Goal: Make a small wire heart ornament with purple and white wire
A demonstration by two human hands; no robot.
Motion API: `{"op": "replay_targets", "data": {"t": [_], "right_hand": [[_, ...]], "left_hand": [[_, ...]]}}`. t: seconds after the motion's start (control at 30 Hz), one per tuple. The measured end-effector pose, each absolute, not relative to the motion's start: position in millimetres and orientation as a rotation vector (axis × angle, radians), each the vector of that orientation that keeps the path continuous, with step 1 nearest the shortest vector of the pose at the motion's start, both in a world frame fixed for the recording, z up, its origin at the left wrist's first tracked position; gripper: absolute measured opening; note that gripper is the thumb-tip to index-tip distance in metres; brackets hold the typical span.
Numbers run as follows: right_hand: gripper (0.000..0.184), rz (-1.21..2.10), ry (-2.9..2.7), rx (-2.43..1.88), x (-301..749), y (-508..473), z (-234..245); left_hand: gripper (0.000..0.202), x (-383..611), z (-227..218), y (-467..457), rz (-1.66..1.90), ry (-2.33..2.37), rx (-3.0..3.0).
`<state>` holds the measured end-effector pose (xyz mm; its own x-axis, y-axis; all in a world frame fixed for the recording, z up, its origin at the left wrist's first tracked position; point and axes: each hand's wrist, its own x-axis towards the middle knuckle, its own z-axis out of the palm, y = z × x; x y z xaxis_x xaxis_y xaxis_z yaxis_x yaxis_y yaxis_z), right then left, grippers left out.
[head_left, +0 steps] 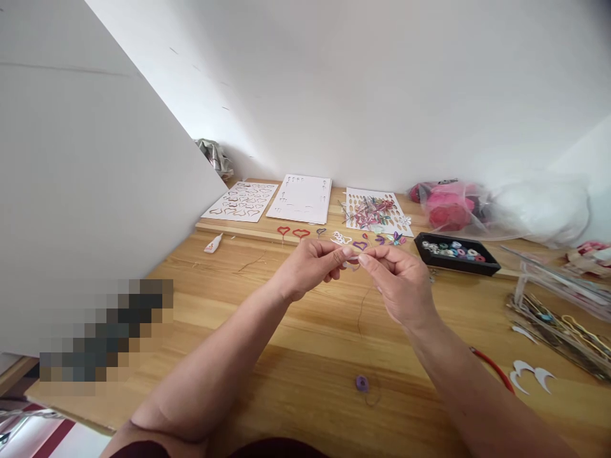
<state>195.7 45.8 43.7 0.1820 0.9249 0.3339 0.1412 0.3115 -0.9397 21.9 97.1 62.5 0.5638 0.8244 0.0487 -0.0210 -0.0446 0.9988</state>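
Near the middle of the table, my left hand (317, 262) and my right hand (397, 277) meet, thumbs and forefingers pinched on a small white piece (352, 259). Its exact shape is mostly hidden by the fingers. A thin thread (359, 315) hangs below my right hand. Beyond the fingers lie a purple heart outline (359, 245), white cut-out shapes (341, 238) and red heart outlines (283, 231). Closer to me, a purple thread spool (361, 383) rests on the wood with a loose strand beside it.
A black tray (458, 267) of small spools stands right of my hands. Patterned white sheets (241, 202) lie along the back, and a glue bottle (213, 243) at left. On the right are a clear box (563, 318), red-handled pliers (494, 369) and white crescent pieces (524, 367).
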Motion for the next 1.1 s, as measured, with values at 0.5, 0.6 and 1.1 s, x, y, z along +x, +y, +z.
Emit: {"op": "replay_targets", "data": {"t": [0.5, 0.6, 1.1], "right_hand": [[0.024, 1.065, -1.113, -1.070, 194, 47, 54], [0.025, 1.051, -1.136, -1.094, 194, 47, 54], [0.026, 0.937, -1.270, -1.146, 198, 47, 49]], "left_hand": [[0.034, 17, 60, 105, 0.555, 0.584, 1.067], [0.031, 18, 59, 105, 0.579, 0.609, 1.118], [0.018, 13, 67, 105, 0.589, 0.656, 1.280]]}}
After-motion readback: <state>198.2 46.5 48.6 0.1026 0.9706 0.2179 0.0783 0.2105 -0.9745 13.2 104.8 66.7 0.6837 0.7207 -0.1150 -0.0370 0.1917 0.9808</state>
